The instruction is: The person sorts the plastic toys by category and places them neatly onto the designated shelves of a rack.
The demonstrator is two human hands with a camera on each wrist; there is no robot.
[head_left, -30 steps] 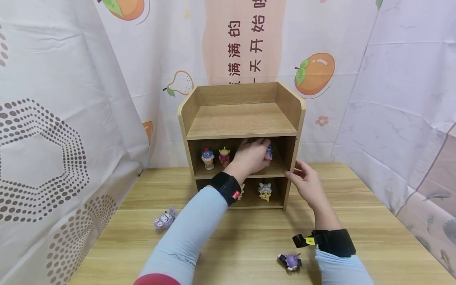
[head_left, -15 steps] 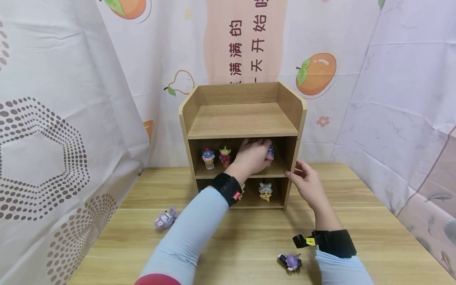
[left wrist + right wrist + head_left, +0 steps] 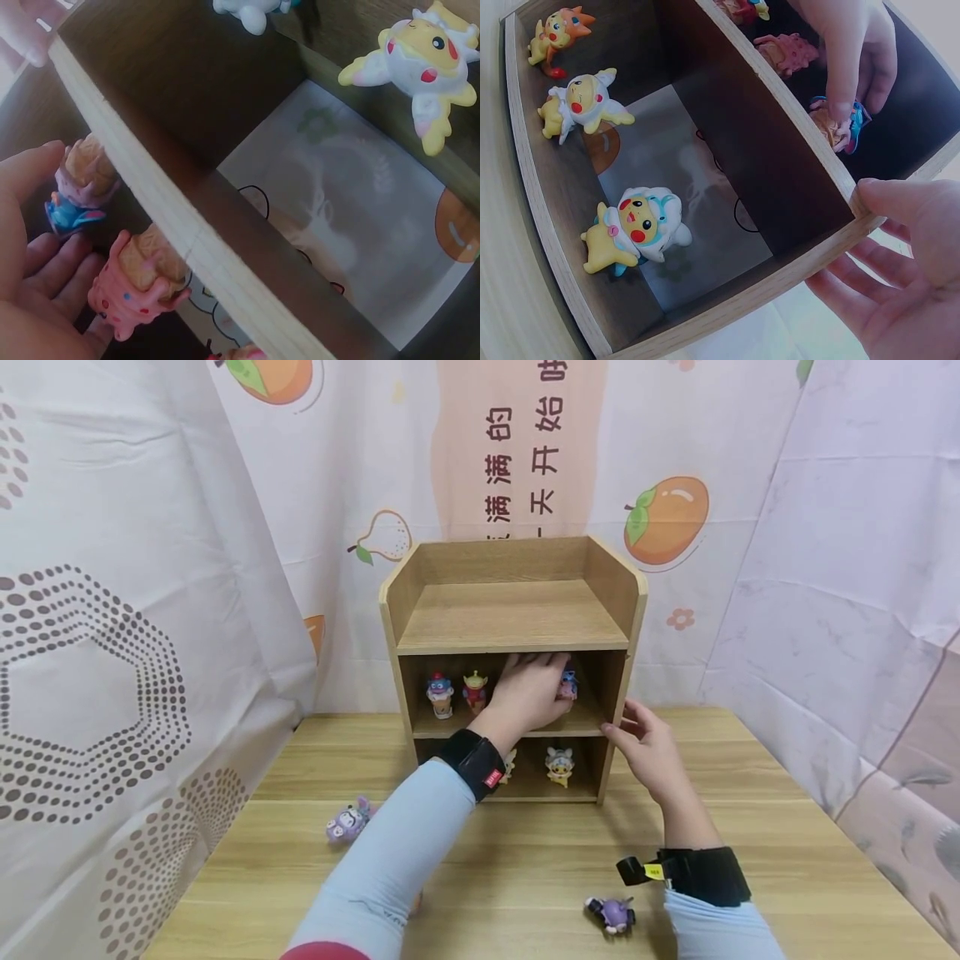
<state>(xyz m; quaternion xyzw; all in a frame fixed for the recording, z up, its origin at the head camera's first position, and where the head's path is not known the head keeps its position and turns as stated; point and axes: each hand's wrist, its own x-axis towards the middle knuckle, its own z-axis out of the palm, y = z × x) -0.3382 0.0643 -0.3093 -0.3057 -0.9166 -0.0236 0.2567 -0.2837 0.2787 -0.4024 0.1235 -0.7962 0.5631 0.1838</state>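
Observation:
My left hand (image 3: 525, 693) reaches into the shelf's upper compartment and pinches a small ice-cream-cone figurine with a blue head (image 3: 849, 133) between thumb and fingers. Beside those fingers stands a pink cone figurine (image 3: 139, 285), hidden behind the hand in the head view. Further left on the same level are a blue figurine with a red hat (image 3: 440, 696) and a green-headed one in red (image 3: 475, 691). At the right side of the wooden shelf (image 3: 510, 610), my right hand (image 3: 648, 747) grips the side panel, thumb on its front edge and fingers along the outside.
Below, yellow figurines line the lower compartment: one in a white-and-blue hood (image 3: 641, 225), one in white (image 3: 577, 105), one with an orange mane (image 3: 555, 34). On the table lie a lilac figurine (image 3: 347, 823) at left and a purple-and-black one (image 3: 613, 914) in front.
The left wrist and forearm have shifted slightly, while the hand stays at the blue-headed figurine. My right hand keeps its place on the panel.

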